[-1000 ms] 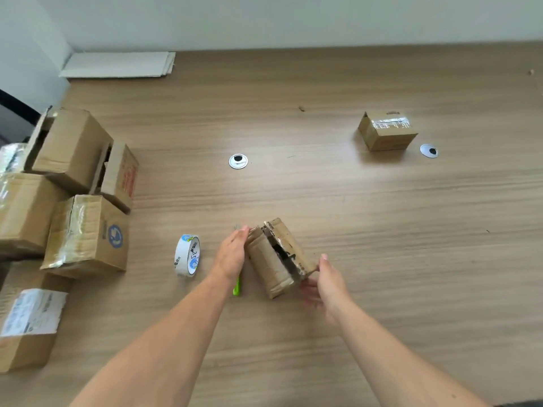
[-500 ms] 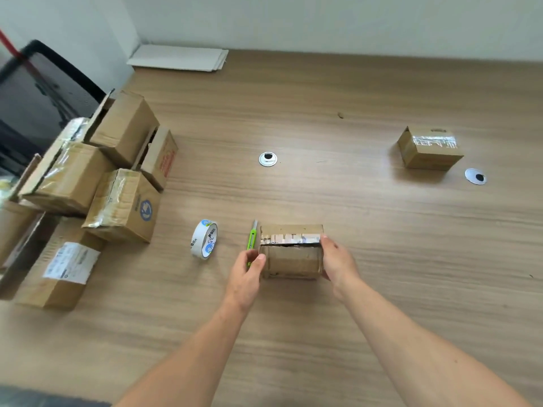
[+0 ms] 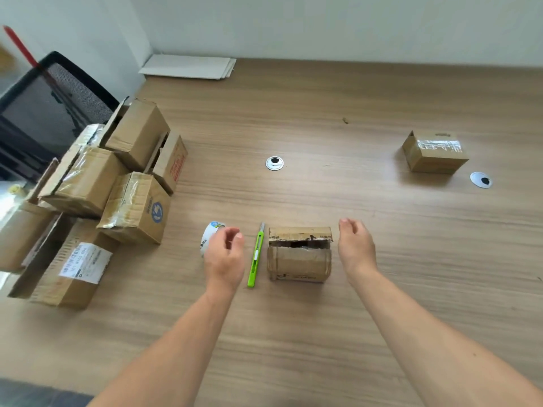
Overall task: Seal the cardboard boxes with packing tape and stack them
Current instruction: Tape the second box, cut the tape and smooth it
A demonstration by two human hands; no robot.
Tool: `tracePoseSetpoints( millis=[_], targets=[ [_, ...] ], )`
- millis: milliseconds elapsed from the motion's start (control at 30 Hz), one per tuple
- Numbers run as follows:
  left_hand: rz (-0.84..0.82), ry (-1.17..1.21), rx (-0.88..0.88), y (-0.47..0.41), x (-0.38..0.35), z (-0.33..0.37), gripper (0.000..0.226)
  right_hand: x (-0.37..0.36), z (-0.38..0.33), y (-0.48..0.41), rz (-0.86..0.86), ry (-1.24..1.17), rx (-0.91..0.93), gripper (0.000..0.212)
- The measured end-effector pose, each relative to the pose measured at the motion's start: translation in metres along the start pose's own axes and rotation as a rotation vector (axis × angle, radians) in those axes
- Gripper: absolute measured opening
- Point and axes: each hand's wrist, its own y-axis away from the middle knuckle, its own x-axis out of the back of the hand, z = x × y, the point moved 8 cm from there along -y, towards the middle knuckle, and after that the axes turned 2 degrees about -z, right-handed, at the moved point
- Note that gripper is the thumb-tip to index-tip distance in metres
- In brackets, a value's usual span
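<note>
A small worn cardboard box [image 3: 299,261] stands on the wooden table [image 3: 323,333] in front of me, its top flaps gaping along a dark slit. My right hand [image 3: 355,248] hovers just right of it, fingers relaxed, holding nothing. My left hand [image 3: 224,257] is left of the box, fingers loosely curled and empty, partly covering a white roll of packing tape [image 3: 209,235]. A green utility knife [image 3: 255,259] lies between my left hand and the box. A taped box [image 3: 435,152] sits far right.
A pile of several cardboard boxes [image 3: 88,198] crowds the table's left edge, beside a black mesh chair [image 3: 44,107]. Two round cable grommets [image 3: 274,163] [image 3: 481,180] sit in the tabletop. Flat white sheets [image 3: 188,67] lie at the far left corner by the wall.
Both hands let go of the small box, which now stands on the table. My left hand moved left over the tape roll; my right hand drew slightly away to the right.
</note>
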Motion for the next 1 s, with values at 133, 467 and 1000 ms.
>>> tracePoseSetpoints(
  millis=[133,467,1000],
  targets=[
    [0.156,-0.306,0.035,-0.042,0.044,0.002,0.041,-0.002,-0.048,0.014,0.094,-0.063,0.178,0.028],
    [-0.086,-0.389,0.287,-0.062,0.046,-0.046,0.026,-0.145,-0.043,0.082,-0.531,-0.156,0.013,0.026],
    [-0.057,-0.159,0.075,-0.081,0.072,-0.031,0.032,-0.265,0.016,0.093,-0.551,-0.451,-0.699,0.044]
  ],
)
